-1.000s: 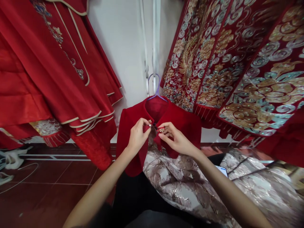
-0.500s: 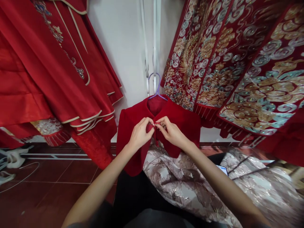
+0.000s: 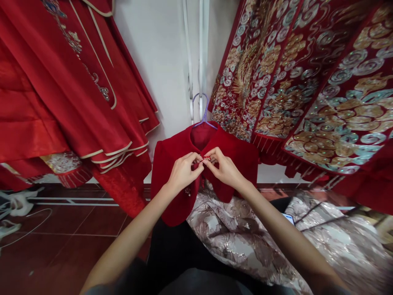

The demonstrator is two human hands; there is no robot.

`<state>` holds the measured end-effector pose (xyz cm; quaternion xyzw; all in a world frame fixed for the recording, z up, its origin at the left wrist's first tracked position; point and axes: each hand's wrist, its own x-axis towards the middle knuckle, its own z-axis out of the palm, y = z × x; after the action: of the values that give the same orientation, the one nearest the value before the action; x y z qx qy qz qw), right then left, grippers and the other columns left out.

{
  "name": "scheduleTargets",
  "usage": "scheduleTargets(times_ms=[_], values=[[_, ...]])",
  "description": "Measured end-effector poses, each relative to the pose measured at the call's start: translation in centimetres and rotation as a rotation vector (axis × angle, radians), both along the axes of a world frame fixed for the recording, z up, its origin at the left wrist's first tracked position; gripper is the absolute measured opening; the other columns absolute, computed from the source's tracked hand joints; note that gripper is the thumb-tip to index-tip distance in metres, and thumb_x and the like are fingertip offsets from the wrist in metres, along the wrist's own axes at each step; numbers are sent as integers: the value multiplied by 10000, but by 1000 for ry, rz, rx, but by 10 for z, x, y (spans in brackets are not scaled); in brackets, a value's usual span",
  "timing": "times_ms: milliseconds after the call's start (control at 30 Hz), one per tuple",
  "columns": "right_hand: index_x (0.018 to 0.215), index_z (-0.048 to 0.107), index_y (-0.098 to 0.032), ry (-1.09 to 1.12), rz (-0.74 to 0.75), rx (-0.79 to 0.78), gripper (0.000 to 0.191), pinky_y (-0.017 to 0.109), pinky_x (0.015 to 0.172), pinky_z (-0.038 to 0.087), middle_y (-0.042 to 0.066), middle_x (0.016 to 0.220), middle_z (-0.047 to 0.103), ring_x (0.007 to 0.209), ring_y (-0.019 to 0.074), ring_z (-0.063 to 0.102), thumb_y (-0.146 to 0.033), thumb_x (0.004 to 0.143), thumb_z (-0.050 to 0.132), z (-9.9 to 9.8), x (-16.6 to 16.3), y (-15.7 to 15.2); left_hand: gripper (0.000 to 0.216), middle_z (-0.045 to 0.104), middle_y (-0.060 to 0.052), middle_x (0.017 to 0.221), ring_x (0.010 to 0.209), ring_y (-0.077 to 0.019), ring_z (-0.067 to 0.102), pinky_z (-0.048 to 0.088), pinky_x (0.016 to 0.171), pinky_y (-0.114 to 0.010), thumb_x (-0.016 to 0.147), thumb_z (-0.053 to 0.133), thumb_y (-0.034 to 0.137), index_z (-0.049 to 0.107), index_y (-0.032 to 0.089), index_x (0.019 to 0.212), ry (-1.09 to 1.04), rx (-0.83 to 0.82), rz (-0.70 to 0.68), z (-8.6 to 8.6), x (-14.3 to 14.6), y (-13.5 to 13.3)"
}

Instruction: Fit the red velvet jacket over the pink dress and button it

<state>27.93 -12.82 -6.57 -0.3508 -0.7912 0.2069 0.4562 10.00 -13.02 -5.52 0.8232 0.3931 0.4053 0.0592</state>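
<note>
L hand (image 3: pixel 183 173) & R hand (image 3: pixel 226 170) pinch gold clasp (image 3: pixel 206 158) between their fingertips, at red cape (image 3: pixel 244 157) collar. Clasp runs crosswise; cape hangs upright.

left hand (image 3: pixel 183 173) meets right hand (image 3: pixel 226 169), clasp (image 3: pixel 206 158) now joined, cape (image 3: pixel 244 157) front closed

No text, label, brand, number or sign can be read anywhere. Red jacket (image 3: pixel 242 157) at centre: plain cloth, no lettering. Embroidered panels (image 3: pixel 307 82) at upper right: clouds and scrollwork only, no characters. Red robes (image 3: pixel 61 102) at upper left: floral trim and pale piping, no writing. Small lit screen (image 3: pixel 288 218) at lower right: too small to read.
</note>
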Motion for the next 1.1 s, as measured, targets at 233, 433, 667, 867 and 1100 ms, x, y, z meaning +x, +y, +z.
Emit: scheduleTargets(times_ms=[233, 433, 667, 867, 1100], values=[[941, 410, -226, -18, 18, -17, 146, 280, 671, 479, -17, 797, 577, 694, 145, 595, -221, 841, 517, 2, -1, 5, 69, 603, -11, 816, 766, -142, 580, 473, 708, -257, 851, 520, 194, 587, 195, 835, 106, 17, -82, 0, 3, 1], [1172, 298, -241, 303, 35, -90, 354, 332, 806, 511, 67, 1076, 518, 965, 167, 573, -173, 858, 447, -36, -15, 4, 386, 531, -80, 1071, 964, -197, 559, 478, 849, -346, 747, 608, 140, 490, 186, 1112, -210, 49, 160, -29, 18, -9], [1168, 323, -245, 372, -93, -145, 332, 395, 849, 510, 102, 1167, 501, 1015, 185, 571, -172, 868, 445, -76, 9, -4, 183, 596, -33, 884, 811, -150, 585, 476, 783, -294, 799, 542, 131, 568, 208, 963, -345, -321, -88, -102, 49, -56], [1130, 393, -241, 393, -85, -196, 269, 345, 735, 530, 71, 1088, 554, 825, 152, 626, -194, 872, 448, -64, 33, -7, 403, 668, -63, 926, 899, -202, 630, 447, 888, -349, 563, 777, 177, 604, 159, 926, -1029, -855, 73, -127, 65, -23], [1121, 445, -218, 301, -18, -250, 248, 324, 721, 512, 61, 1038, 591, 775, 140, 631, -224, 875, 478, -54, 40, -13, 283, 651, 11, 727, 702, -112, 610, 465, 733, -241, 552, 801, 248, 627, 153, 753, -1431, -908, -190, -107, 67, -14]])
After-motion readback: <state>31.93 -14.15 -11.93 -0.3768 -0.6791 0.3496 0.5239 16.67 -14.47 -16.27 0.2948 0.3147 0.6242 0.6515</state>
